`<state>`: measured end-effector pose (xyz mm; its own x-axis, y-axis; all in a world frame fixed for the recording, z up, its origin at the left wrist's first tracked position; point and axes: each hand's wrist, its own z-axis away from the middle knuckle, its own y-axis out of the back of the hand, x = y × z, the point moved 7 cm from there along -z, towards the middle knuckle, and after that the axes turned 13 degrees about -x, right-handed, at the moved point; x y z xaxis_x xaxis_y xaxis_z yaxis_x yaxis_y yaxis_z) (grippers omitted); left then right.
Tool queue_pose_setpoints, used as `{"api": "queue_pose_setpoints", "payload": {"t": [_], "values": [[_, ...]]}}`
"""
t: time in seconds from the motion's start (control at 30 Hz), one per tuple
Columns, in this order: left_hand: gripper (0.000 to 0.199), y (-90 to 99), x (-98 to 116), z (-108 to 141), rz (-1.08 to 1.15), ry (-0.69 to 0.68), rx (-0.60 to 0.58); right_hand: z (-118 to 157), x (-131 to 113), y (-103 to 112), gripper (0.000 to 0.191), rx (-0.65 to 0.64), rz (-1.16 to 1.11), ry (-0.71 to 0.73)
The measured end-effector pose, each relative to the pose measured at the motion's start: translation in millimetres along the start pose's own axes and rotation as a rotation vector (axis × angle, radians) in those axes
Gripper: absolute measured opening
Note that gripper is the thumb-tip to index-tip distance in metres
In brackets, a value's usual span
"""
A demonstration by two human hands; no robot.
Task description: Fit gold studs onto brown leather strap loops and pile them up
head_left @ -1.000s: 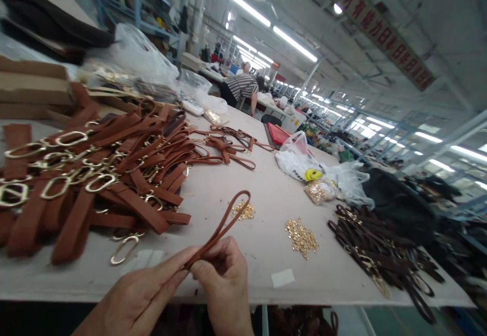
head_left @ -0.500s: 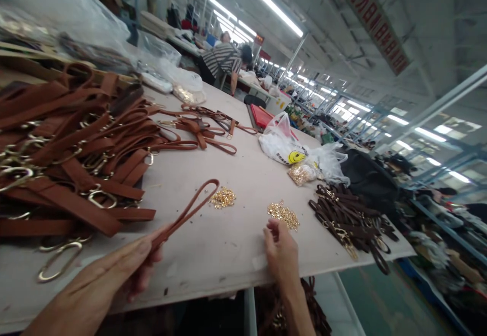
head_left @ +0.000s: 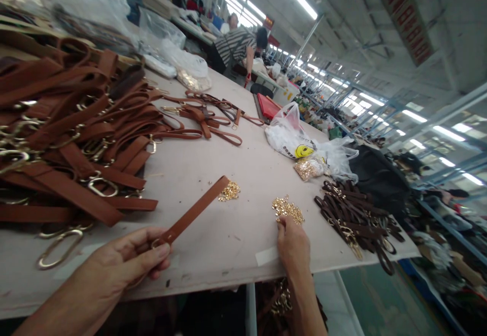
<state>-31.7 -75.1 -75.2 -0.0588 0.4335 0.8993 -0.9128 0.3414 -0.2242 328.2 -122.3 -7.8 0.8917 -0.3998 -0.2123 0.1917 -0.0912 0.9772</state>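
Observation:
A brown leather strap (head_left: pixel 200 208) is pinched near its lower end between the thumb and fingers of my left hand (head_left: pixel 133 257); its free end points up and to the right. My right hand (head_left: pixel 294 247) has its fingertips bunched at the near edge of the right pile of small gold pieces (head_left: pixel 287 209); whether a piece is between them is hidden. Behind the strap's tip sits another small gold pile (head_left: pixel 230 191). A big heap of brown straps with gold clips (head_left: pixel 87 133) covers the left of the table.
Dark brown straps (head_left: pixel 355 219) lie at the table's right edge, near a black bag (head_left: pixel 380 178). White plastic bags (head_left: pixel 291 135) stand behind the gold piles. More brown straps (head_left: pixel 203 120) lie further back. A person in a striped top (head_left: pixel 236 46) leans over a far table.
The strap has turned, now showing its broad flat side instead of a loop, and my left fingers grip it differently. My right fingertips have closed together at the gold pile. The view has shifted slightly.

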Motion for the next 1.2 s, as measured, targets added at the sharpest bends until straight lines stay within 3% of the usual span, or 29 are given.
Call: {"api": "queue_pose_setpoints", "payload": {"t": [0.17,0.23,0.3,0.43,0.53,0.63,0.73,1.03,1.2], "values": [[0.026,-20.6,17,9,0.088,-0.029,-0.148,0,17,3,0.016,-0.038,-0.089,-0.020],[0.028,-25.2,19,10,0.121,-0.040,-0.158,4,8,0,0.015,-0.040,-0.166,0.010],[0.027,-28.1,18,11,0.121,-0.056,-0.161,15,-19,-3,0.014,-0.019,-0.357,0.130],[0.020,-31.7,17,16,0.027,-0.113,-0.158,60,-111,-3,0.008,0.024,-0.739,0.511],[0.015,-29.9,25,24,-0.120,-0.194,-0.097,88,-171,-2,0.011,0.006,-0.738,0.747],[0.015,-28.7,41,34,-0.295,-0.312,-0.040,99,-200,0,0.018,0.022,-0.612,0.844],[0.017,-29.4,50,41,-0.400,-0.382,-0.029,99,-205,1,0.018,0.044,-0.565,0.846],[0.024,-26.6,51,47,-0.496,-0.514,-0.019,103,-209,1,0.018,0.045,-0.505,0.853],[0.026,-26.9,56,51,-0.559,-0.602,-0.025,104,-201,-2,0.012,0.048,-0.559,0.744]]}}
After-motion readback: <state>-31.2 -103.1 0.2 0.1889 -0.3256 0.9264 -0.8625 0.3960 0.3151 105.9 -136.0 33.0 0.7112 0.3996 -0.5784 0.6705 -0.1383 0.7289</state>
